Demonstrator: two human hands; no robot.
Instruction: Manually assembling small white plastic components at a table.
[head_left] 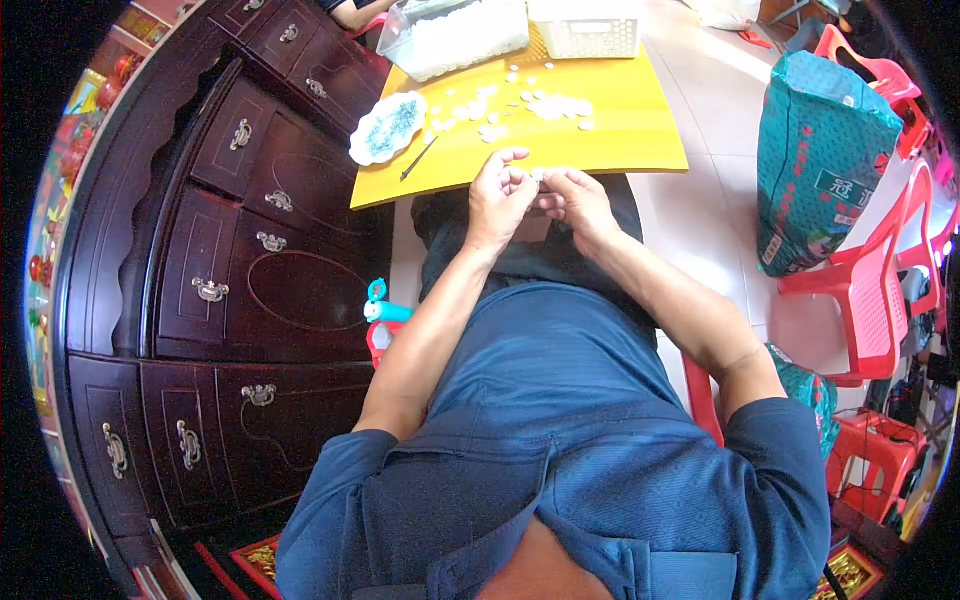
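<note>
My left hand (500, 200) and my right hand (580, 205) meet just off the near edge of the yellow tabletop (610, 150). Between their fingertips is a small whitish piece (537, 178), too small to name its kind. The left thumb and fingers pinch it from one side while another left finger sticks out. The right thumb and index finger press on it from the other side. Beyond the hands, several small flat white pieces (560, 106) lie scattered on the tabletop. To their left are a thin dark tool (418, 160) and a scalloped white dish (365, 150) holding tiny blue-green bits.
A clear plastic bin (400, 45) heaped with white pieces and a white basket (590, 40) stand at the far edge. Dark wooden drawers (300, 270) rise on the left, near a turquoise-capped bottle (385, 311). On the right are a teal bag (820, 160) and red plastic chairs (865, 300).
</note>
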